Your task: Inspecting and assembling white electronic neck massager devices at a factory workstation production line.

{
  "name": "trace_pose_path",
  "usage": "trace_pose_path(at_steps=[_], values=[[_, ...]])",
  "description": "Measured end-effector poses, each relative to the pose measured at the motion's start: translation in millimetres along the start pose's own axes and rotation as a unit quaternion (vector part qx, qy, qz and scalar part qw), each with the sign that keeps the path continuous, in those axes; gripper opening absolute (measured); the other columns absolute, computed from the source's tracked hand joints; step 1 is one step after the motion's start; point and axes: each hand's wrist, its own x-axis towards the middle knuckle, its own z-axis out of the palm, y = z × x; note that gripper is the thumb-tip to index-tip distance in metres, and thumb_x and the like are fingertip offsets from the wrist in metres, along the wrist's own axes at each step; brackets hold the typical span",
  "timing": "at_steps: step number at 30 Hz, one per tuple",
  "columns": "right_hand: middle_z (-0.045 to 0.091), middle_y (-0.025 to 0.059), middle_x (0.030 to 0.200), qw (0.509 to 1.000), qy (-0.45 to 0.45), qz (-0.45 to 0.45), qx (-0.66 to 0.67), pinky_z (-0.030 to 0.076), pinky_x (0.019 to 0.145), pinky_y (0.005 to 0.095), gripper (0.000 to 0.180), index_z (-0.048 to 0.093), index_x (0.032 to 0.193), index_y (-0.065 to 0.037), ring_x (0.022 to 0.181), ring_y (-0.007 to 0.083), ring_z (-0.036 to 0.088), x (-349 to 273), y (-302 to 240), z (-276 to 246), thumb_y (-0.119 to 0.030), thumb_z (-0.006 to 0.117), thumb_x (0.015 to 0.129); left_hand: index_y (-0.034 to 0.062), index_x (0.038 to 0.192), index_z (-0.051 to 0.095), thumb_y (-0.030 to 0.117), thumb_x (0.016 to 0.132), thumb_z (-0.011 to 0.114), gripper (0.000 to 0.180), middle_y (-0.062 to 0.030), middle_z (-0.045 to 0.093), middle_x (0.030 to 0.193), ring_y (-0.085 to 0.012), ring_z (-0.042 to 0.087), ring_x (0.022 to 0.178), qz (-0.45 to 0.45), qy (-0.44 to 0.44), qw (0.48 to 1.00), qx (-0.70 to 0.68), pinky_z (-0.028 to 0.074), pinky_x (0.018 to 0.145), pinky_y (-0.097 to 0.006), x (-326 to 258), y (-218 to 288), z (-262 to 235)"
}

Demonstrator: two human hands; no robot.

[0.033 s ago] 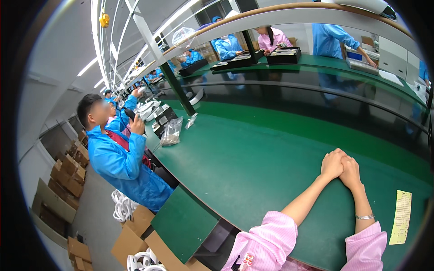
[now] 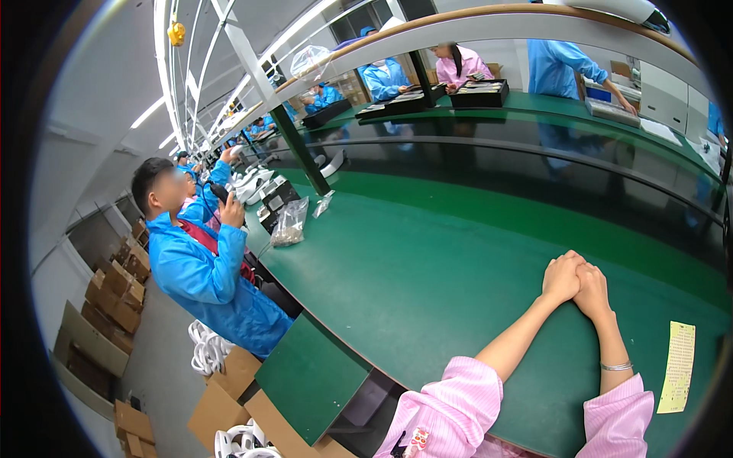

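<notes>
My left hand (image 2: 561, 277) and my right hand (image 2: 591, 291) are clasped together on the green worktop (image 2: 427, 282), fingers closed around each other. No object shows between them. Both forearms rest on the surface, with pink striped sleeves pushed up and a thin silver bracelet (image 2: 616, 366) on the right wrist. Nearest to the right forearm lies a yellow printed sheet (image 2: 677, 366). Well off to the left are a clear plastic bag (image 2: 289, 224) of small parts and a dark box (image 2: 278, 200) with white items.
At the left a co-worker in a blue jacket (image 2: 195, 256) holds a dark handheld device (image 2: 219, 191). Cardboard boxes (image 2: 217, 401) with white parts stand beside the bench. A dark conveyor belt (image 2: 489, 164) runs behind the worktop, below an overhead shelf (image 2: 473, 29). Other people work across it.
</notes>
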Motion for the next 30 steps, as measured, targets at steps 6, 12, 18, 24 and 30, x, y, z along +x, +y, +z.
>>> trace_pose_path(at_steps=[6,12,18,24,30], values=[[0.064,0.0167,0.082,1.0,-0.008,0.002,-0.009,0.046,0.071,0.0423,0.01,0.061,0.078,0.001,0.081,0.0333,0.06,-0.7,3.5,1.2,-0.005,0.06,0.07,0.0057,0.087,0.067,0.015,0.078,0.052,0.019,-0.0082,0.063,0.097,-0.0301,0.058,0.092,0.001,0.003,1.0,-0.004,0.043,0.08,-0.039,0.4,1.5,1.4],[0.064,0.0168,0.081,1.0,-0.004,0.001,-0.01,0.046,0.071,0.0424,0.01,0.061,0.078,0.0,0.081,0.0331,0.06,-0.3,-1.7,-2.1,-0.006,0.06,0.07,0.0056,0.087,0.067,0.016,0.078,0.052,0.02,-0.0086,0.063,0.097,-0.0303,0.058,0.091,0.0,0.006,1.0,0.003,0.043,0.08,-0.039,0.5,1.3,1.4],[0.064,0.017,0.081,1.0,-0.013,0.01,-0.008,0.046,0.072,0.0426,0.011,0.061,0.078,0.0,0.081,0.0332,0.06,0.2,-1.9,-3.2,-0.006,0.061,0.069,0.0056,0.088,0.067,0.015,0.078,0.052,0.021,-0.0084,0.063,0.098,-0.03,0.059,0.092,0.005,0.007,1.0,0.0,0.043,0.08,-0.038,0.5,0.8,1.3],[0.064,0.017,0.082,1.0,-0.009,0.009,-0.005,0.046,0.072,0.0426,0.01,0.061,0.078,0.001,0.081,0.0333,0.06,-0.4,-1.0,-3.8,-0.006,0.06,0.07,0.0058,0.088,0.067,0.015,0.079,0.052,0.021,-0.0077,0.063,0.099,-0.0295,0.059,0.092,0.001,0.003,1.0,0.002,0.043,0.081,-0.038,0.6,2.4,1.7],[0.064,0.0169,0.082,1.0,-0.008,0.005,-0.005,0.046,0.072,0.0426,0.01,0.061,0.078,0.0,0.081,0.0333,0.06,-0.6,1.7,-1.0,-0.006,0.06,0.07,0.0059,0.088,0.067,0.016,0.079,0.052,0.02,-0.0077,0.063,0.099,-0.0296,0.058,0.092,0.002,0.005,1.0,0.003,0.043,0.081,-0.038,0.3,1.4,1.7]])
